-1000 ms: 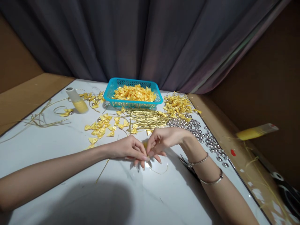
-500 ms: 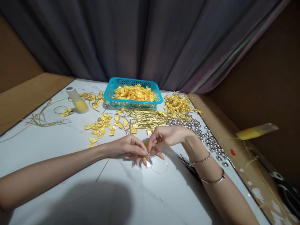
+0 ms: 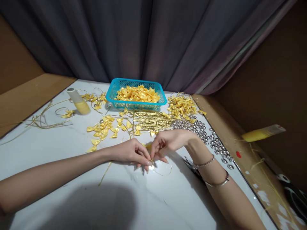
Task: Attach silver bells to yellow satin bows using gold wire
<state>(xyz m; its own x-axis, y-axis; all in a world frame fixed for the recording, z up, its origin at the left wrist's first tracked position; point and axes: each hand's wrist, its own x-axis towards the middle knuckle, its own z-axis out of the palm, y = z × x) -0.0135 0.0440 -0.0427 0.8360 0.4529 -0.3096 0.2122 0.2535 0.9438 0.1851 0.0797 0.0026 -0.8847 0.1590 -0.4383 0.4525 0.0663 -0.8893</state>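
Over the white tabletop (image 3: 153, 204), my left hand (image 3: 133, 150) and my right hand (image 3: 166, 143) meet fingertip to fingertip. Both are closed in a pinch on a short bit of gold cord (image 3: 151, 160). A thin loop of thread or cord (image 3: 165, 175) hangs below my right fingers. Under my left wrist, a loose gold strand (image 3: 105, 175) sticks out toward me. Something yellow behind the fingertips is mostly covered. Dark scissors or snips (image 3: 189, 163) lie partly beneath my right wrist.
Loose yellow satin bows (image 3: 103, 127) lie left of a gold cord bundle (image 3: 151, 119). Behind stands a blue basket (image 3: 139, 103) of bows. Rightward are corded bows (image 3: 181, 105) and silver bells or beads (image 3: 192, 126). Yellow thread spools (image 3: 81, 105) stand left and right.
My left fingers have drawn together, with fewer of them spread below the pinch. The right hand has barely moved, and both remain at the cord.
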